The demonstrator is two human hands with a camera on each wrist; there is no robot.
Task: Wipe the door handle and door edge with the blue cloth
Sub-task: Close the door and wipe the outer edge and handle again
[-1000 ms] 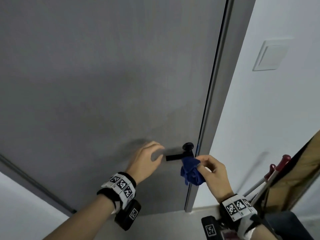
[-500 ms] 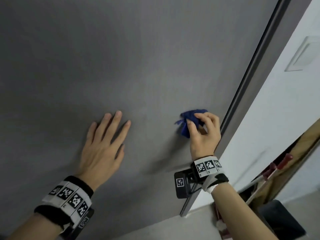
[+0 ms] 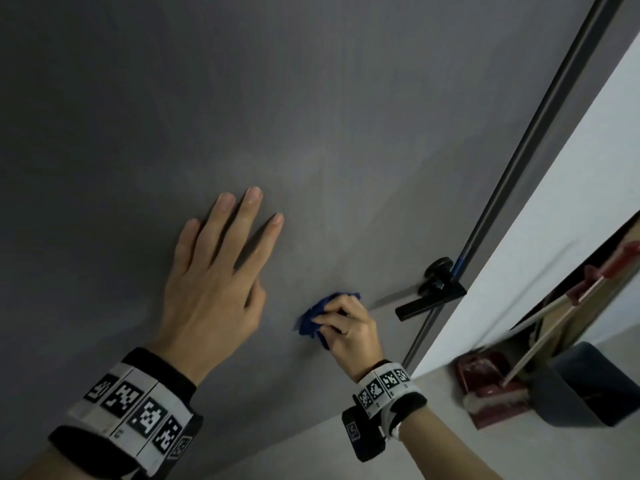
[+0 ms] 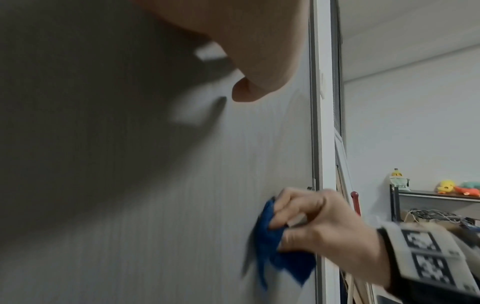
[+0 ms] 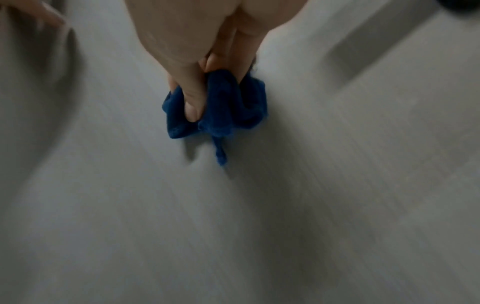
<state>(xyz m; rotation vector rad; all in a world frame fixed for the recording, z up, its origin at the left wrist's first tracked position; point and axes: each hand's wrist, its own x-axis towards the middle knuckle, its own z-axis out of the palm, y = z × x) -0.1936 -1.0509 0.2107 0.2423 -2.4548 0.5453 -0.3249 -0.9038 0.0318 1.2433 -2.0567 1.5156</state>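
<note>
My right hand [image 3: 346, 323] grips the bunched blue cloth [image 3: 313, 318] and presses it on the grey door [image 3: 311, 116], a little left of the black lever handle [image 3: 429, 299]. The right wrist view shows thumb and fingers pinching the cloth [image 5: 221, 111] against the door face. My left hand [image 3: 218, 275] lies flat on the door with straight fingers, left of the cloth. The door edge [image 3: 519, 161] runs up as a dark strip at the right. In the left wrist view the cloth [image 4: 275, 246] sits close to that edge [image 4: 315, 123].
A white wall [image 3: 540, 258] stands right of the door frame. A red-handled broom and dustpan [image 3: 495, 386] lean in the lower right beside a dark bin [image 3: 588, 386]. A shelf with toys [image 4: 446, 191] shows in the left wrist view.
My right hand with the cloth went from the handle up onto the door face, then down to a spot left of the handle. My left hand left the handle and now lies flat on the door.
</note>
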